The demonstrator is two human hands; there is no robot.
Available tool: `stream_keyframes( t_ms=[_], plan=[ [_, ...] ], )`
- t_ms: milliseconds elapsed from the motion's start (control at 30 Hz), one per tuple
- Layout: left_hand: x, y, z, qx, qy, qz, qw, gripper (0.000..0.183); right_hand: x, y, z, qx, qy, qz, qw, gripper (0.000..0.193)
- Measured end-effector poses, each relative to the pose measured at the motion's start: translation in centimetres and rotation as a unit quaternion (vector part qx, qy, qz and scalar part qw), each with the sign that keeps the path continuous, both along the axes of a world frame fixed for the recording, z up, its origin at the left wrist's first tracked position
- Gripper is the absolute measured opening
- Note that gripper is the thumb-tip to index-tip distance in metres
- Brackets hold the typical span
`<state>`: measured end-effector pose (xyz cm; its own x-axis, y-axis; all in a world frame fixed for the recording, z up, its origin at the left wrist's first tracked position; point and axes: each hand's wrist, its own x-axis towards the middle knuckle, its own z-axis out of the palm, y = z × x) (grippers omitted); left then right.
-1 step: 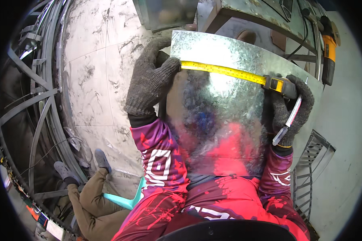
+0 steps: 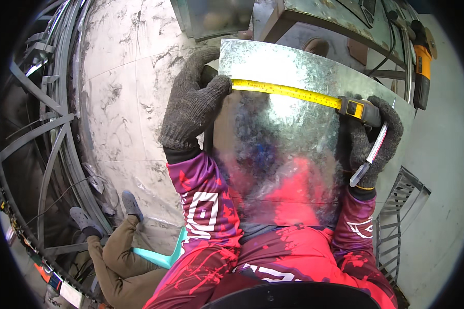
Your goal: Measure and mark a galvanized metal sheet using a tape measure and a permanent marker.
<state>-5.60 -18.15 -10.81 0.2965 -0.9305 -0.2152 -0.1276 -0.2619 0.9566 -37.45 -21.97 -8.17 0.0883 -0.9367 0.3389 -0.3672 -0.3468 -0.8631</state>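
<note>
A shiny galvanized metal sheet (image 2: 288,149) lies in front of me, its near edge at my lap. Across its far part runs the yellow blade of a tape measure (image 2: 288,92). My left hand (image 2: 191,105), in a dark knitted glove, is closed at the sheet's left edge, thumb pinching the blade's end there; its other fingertips are hidden. My right hand (image 2: 386,139), gloved alike, grips the black and yellow tape case (image 2: 361,111) near the sheet's right side. A slim white and clear marker pen (image 2: 370,157) is also held in the right hand, tip pointing away.
Long metal strips (image 2: 49,154) pile up at the left. A seated person's legs (image 2: 121,247) and a turquoise plastic stool (image 2: 162,256) are at lower left. A metal bench (image 2: 335,23) stands beyond, with an orange angle grinder (image 2: 421,69) hanging at its right. A slatted metal frame (image 2: 389,237) lies at right.
</note>
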Motion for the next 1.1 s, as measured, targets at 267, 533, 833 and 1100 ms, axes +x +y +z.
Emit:
stream_keyframes(
  t_ms=[267, 533, 833, 1100],
  plan=[
    [-0.7, -0.1, 0.4, 0.045, 0.053, -0.011, 0.998, 0.026, -1.3, -0.4, -0.1, -0.013, 0.034, 0.013, 0.999, 0.056],
    [-1.0, -0.3, -0.5, -0.018, 0.008, -0.012, 1.000, 0.005, -1.2, -0.5, 0.4, -0.045, 0.136, -0.012, 0.990, 0.054],
    [-1.4, -0.4, -0.8, -0.052, -0.045, -0.022, 0.997, 0.004, -0.9, -0.4, 0.5, -0.065, 0.125, 0.007, 0.990, 0.056],
    [-1.5, -0.4, -0.6, -0.042, -0.042, -0.019, 0.998, 0.005, -1.4, -0.6, 2.8, -0.222, 0.044, 0.013, 0.974, 0.052]
  ],
)
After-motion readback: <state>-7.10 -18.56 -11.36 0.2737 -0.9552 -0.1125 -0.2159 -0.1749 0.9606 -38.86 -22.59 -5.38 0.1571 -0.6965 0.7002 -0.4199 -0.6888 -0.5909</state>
